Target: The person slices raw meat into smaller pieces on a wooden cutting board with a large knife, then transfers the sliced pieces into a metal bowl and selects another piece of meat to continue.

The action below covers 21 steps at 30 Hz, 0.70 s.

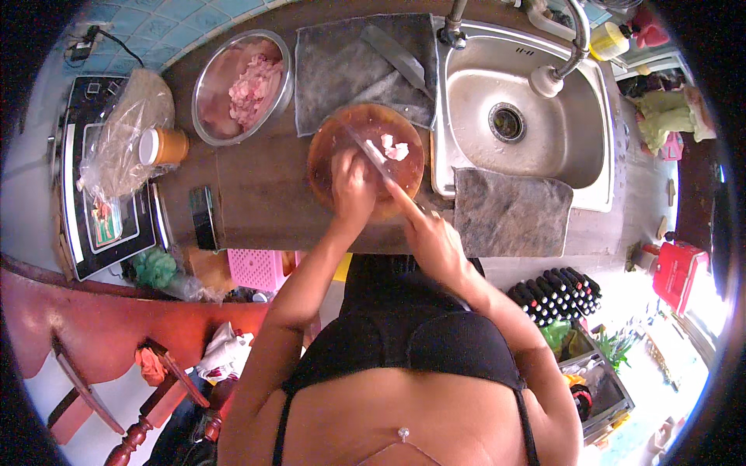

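Note:
My right hand [426, 237] grips a knife [364, 147], its blade angled up-left over the round wooden board [326, 151]. My left hand [353, 179] rests on the board just left of the blade, fingers curled; whatever is under them is hidden. Pale cut pieces [395, 149] lie right of the blade. A steel bowl [215, 71] holding pinkish chopped meat [256, 85] sits at the upper left. Behind the board, a cleaver [393, 58] lies on a grey cloth [326, 74].
A sink [563, 132] with a tap [569, 46] is on the right, a draped cloth [513, 221] at its front. A phone [202, 217], jar [163, 146], plastic bag [132, 124] and black cooktop [81, 233] are on the left. A red railing [93, 299] stands lower left.

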Available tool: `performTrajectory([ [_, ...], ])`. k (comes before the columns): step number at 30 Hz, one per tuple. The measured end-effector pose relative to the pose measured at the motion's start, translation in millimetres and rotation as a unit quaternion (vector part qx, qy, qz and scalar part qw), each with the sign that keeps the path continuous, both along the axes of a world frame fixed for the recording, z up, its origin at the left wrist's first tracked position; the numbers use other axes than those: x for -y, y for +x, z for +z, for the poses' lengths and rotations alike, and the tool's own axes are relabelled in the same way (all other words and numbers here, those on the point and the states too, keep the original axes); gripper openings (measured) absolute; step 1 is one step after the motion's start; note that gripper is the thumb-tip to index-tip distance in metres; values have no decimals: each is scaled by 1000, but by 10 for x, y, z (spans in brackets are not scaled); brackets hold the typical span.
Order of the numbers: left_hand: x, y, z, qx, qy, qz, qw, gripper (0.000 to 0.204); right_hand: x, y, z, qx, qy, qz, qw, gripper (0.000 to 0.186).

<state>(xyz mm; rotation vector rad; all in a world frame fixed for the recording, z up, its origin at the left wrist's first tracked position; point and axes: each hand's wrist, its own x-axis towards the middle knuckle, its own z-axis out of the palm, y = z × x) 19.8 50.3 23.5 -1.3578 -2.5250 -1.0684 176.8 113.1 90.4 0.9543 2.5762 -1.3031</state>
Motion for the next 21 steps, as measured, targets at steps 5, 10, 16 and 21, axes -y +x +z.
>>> performTrajectory([
  [5,-19,-17,20,23,6,-9,1000,27,-222,-553,-156,-121,-8,-5,993,59],
  [10,63,-12,52,13,19,-6,1000,27,74,197,-118,-67,21,9,997,63],
  [16,2,23,32,29,3,0,1000,24,-105,-279,-167,-94,1,-20,995,66],
  [21,11,3,45,50,21,3,999,23,-128,-459,-144,-21,36,13,999,67],
])
